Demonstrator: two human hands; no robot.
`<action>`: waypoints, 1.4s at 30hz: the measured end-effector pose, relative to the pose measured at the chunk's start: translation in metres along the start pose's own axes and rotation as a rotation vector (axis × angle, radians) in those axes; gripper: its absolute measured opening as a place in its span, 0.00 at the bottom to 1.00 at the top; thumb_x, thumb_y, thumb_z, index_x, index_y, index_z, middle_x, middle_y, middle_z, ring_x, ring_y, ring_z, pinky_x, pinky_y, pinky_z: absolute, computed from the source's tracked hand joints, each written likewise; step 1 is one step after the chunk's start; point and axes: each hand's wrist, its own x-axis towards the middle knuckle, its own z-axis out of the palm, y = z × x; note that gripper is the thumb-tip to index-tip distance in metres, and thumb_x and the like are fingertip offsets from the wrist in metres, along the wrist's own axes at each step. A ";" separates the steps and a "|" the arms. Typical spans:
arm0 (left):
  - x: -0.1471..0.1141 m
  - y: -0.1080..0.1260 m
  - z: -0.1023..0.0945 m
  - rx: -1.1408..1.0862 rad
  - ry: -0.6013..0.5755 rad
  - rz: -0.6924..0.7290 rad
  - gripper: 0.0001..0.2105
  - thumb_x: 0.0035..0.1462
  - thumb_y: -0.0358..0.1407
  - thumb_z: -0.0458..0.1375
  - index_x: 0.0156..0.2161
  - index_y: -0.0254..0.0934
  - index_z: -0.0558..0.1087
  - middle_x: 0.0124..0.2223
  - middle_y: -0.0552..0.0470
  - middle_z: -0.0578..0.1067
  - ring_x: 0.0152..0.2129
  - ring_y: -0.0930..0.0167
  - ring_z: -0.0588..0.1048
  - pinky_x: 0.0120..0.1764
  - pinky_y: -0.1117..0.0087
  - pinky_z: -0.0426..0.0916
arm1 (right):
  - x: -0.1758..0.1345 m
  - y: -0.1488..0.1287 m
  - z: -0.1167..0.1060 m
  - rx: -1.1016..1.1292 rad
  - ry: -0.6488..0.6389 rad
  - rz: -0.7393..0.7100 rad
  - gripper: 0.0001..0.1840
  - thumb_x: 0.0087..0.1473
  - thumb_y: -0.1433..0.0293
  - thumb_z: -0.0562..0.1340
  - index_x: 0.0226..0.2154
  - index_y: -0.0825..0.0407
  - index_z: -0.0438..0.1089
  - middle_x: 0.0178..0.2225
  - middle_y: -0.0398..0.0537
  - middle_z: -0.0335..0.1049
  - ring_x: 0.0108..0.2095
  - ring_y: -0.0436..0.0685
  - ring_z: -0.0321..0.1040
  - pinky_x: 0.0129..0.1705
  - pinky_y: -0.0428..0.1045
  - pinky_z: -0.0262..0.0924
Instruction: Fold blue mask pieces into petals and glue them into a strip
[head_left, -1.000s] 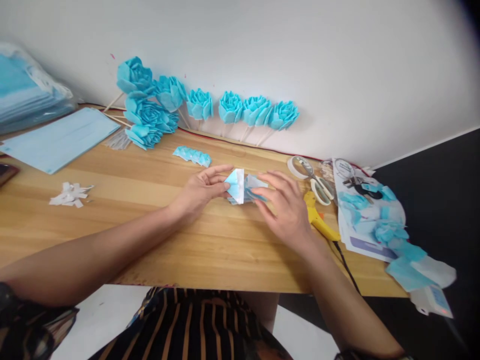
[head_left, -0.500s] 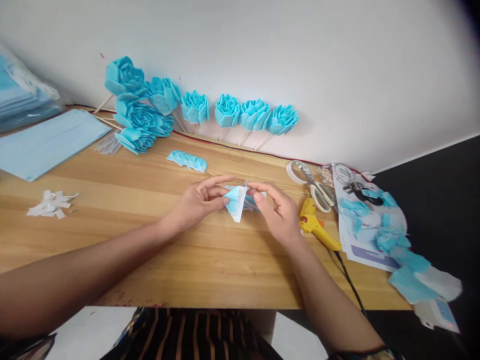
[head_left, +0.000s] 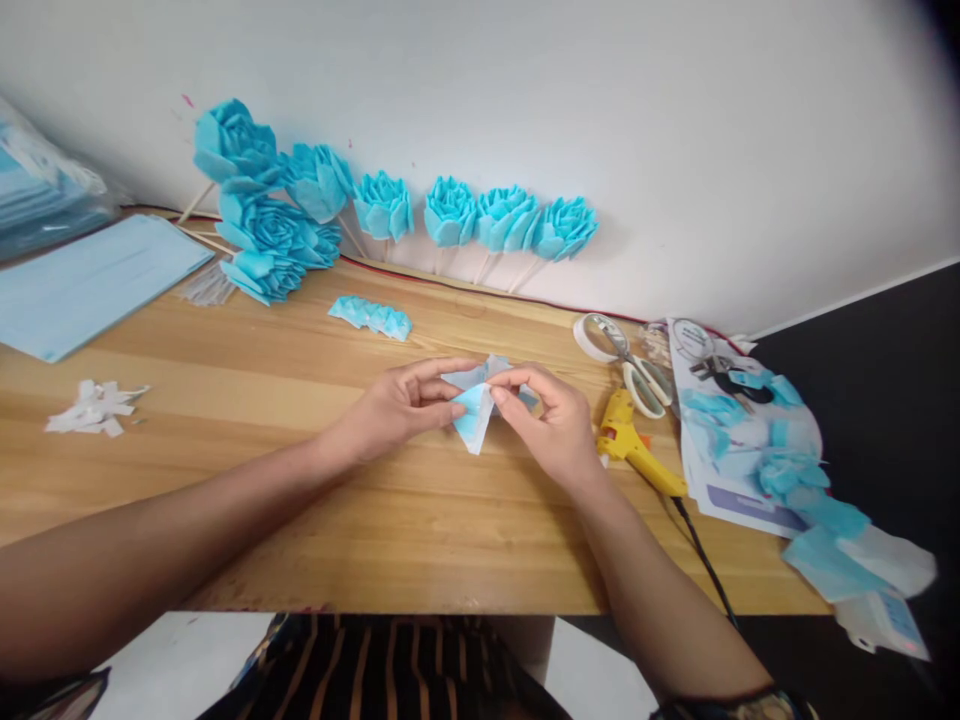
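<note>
Over the middle of the wooden table, my left hand (head_left: pixel 409 405) pinches a small folded triangle of blue and white fabric (head_left: pixel 472 418) between thumb and fingers. My right hand (head_left: pixel 541 415) closes its thumb and index finger on the triangle's upper white edge. Behind the fingers lie more pale blue fabric pieces (head_left: pixel 499 368), partly hidden by both hands. A strip of pleated blue fabric (head_left: pixel 371 317) rests on the table just beyond my left hand.
Several blue fabric flowers (head_left: pixel 450 213) on sticks lean along the wall. At right are scissors (head_left: pixel 637 370), a tape roll (head_left: pixel 592 340), a yellow glue gun (head_left: pixel 634 445) and papers under blue scraps (head_left: pixel 795 475). White scraps (head_left: pixel 96 408) and a blue sheet (head_left: pixel 97 285) lie at left.
My right thumb and index finger have come onto the triangle's top edge. The triangle has tilted and dropped slightly, uncovering more of the pale fabric behind it.
</note>
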 end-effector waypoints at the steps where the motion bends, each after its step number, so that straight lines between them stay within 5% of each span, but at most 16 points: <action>1: 0.000 0.001 0.000 -0.007 0.004 -0.007 0.24 0.53 0.34 0.68 0.57 0.42 0.76 0.37 0.51 0.83 0.32 0.71 0.79 0.38 0.71 0.72 | 0.000 0.000 0.000 0.000 0.001 0.002 0.05 0.58 0.70 0.63 0.32 0.47 0.76 0.30 0.42 0.75 0.32 0.54 0.70 0.39 0.51 0.66; 22: 0.002 0.003 0.001 0.028 0.135 -0.076 0.26 0.51 0.36 0.68 0.56 0.33 0.75 0.32 0.53 0.81 0.26 0.74 0.77 0.33 0.71 0.74 | 0.002 0.005 0.002 -0.173 0.013 -0.394 0.06 0.60 0.73 0.64 0.36 0.47 0.77 0.31 0.46 0.75 0.34 0.55 0.71 0.37 0.53 0.67; 42: 0.002 0.005 -0.001 0.067 0.127 -0.049 0.24 0.53 0.36 0.66 0.56 0.32 0.74 0.32 0.52 0.82 0.24 0.75 0.77 0.32 0.74 0.71 | 0.003 0.006 0.003 -0.207 -0.009 -0.457 0.07 0.60 0.75 0.64 0.36 0.48 0.76 0.32 0.46 0.75 0.34 0.55 0.71 0.37 0.53 0.67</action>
